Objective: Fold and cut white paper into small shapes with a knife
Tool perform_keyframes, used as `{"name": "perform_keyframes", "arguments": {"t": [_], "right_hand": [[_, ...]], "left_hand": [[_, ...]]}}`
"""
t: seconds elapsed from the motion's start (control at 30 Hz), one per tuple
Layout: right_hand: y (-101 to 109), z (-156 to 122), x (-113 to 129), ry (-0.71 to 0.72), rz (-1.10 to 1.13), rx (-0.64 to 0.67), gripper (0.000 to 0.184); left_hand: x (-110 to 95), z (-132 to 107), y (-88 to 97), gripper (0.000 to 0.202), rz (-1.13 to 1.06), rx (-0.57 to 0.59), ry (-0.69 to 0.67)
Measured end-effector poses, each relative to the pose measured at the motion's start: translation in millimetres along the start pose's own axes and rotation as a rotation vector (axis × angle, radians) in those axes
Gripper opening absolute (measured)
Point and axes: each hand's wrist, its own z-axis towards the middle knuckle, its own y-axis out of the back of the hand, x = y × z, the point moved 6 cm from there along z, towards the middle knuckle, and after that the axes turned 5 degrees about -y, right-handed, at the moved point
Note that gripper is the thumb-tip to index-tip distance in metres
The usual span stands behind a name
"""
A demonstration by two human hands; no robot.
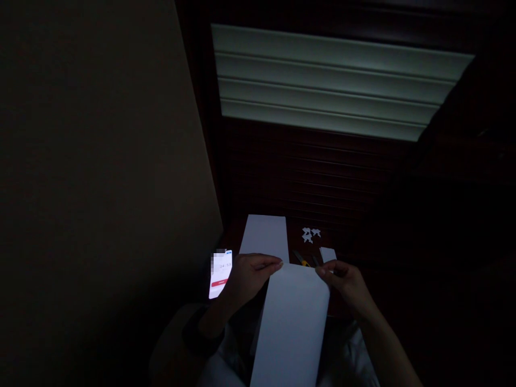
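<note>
A long white sheet of paper [294, 322] hangs toward me, held up by its far edge. My left hand [253, 274] pinches that edge near its left corner, thumb and fingers together. At the right corner my right hand [342, 279] grips the same edge between thumb and fingertips. Behind the sheet lies more white paper [265, 234] on the dark table. Just beyond the held edge are yellow-handled scissors [301, 259], partly hidden by the sheet.
A lit phone [221, 274] is left of my left hand. Several small white paper cutouts [309, 235] lie at the back of the table, with small white paper pieces [328, 253] near my right hand. A wall [121, 161] rises on the left, a slatted panel [330, 80] ahead.
</note>
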Motion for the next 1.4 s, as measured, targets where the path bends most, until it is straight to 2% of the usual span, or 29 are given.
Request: {"name": "perform_keyframes", "arguments": {"t": [0.33, 0.53, 0.7, 1.13, 1.4], "right_hand": [[-7.4, 0.8, -14.8, -0.098, 0.236, -0.102, 0.033], [-17.9, -1.8, -19.9, -0.124, 0.349, 0.009, 0.024], [-15.8, -1.1, -23.0, -0.121, 0.4, 0.002, 0.019], [-5.4, -1.7, -23.3, -0.095, 0.332, -0.069, 0.022], [-2.5, 0.0, -26.8, -0.094, 0.385, -0.087, 0.02]], "left_hand": [[-0.4, -1.6, -1.6, 0.015, 0.041, -0.063, -0.044], [1.0, -2.2, -0.3, 0.017, 0.068, -0.079, -0.043], [5.3, -3.3, 0.9, 0.016, 0.066, -0.077, -0.029], [8.9, -4.5, 0.4, 0.016, 0.009, -0.082, 0.02], [10.2, -4.8, 0.6, 0.016, 0.003, -0.084, 0.038]]}}
